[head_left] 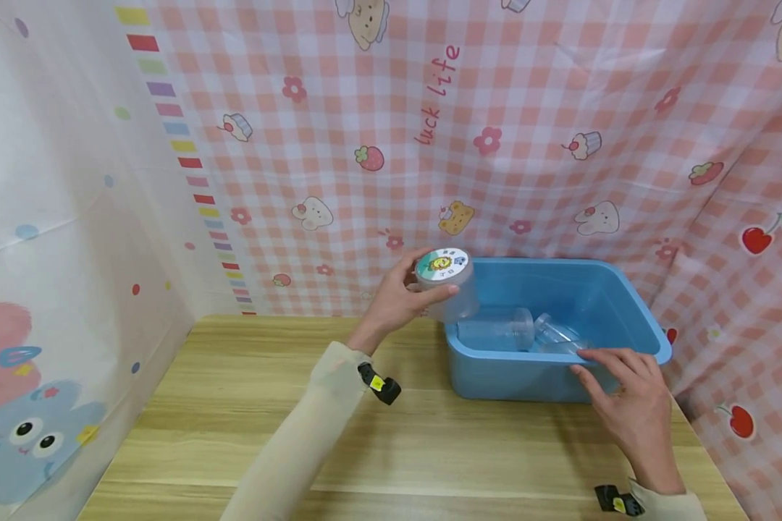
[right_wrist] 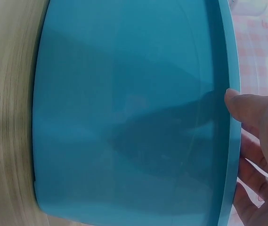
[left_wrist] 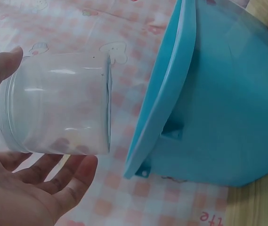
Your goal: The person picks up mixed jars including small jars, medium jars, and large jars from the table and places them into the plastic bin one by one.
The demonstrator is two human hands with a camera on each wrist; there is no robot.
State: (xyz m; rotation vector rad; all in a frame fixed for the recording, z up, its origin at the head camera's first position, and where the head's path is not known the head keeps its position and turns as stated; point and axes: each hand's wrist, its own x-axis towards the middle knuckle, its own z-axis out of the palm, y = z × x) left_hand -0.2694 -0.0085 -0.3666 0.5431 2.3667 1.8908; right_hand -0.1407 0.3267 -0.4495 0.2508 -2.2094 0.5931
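My left hand [head_left: 394, 297] grips a clear plastic jar [head_left: 456, 304] between thumb and fingers, above the left end of a blue plastic bin [head_left: 521, 376]. A round sticker [head_left: 442, 265] with a yellow lion on it covers the jar's upper end. In the left wrist view the see-through jar [left_wrist: 68, 103] shows nothing inside it. My right hand [head_left: 632, 405] holds the bin's front rim near the right corner, thumb [right_wrist: 239, 106] on the outer side and fingers over the edge. Inside the bin lie a larger clear container [head_left: 495, 329] on its side and a smaller clear one [head_left: 554, 331].
The bin stands on a wood-grain table [head_left: 378, 441], near its back right. A pink checked cloth [head_left: 339, 181] with cartoon prints hangs behind and to the right. A white printed cloth [head_left: 52, 217] hangs at the left.
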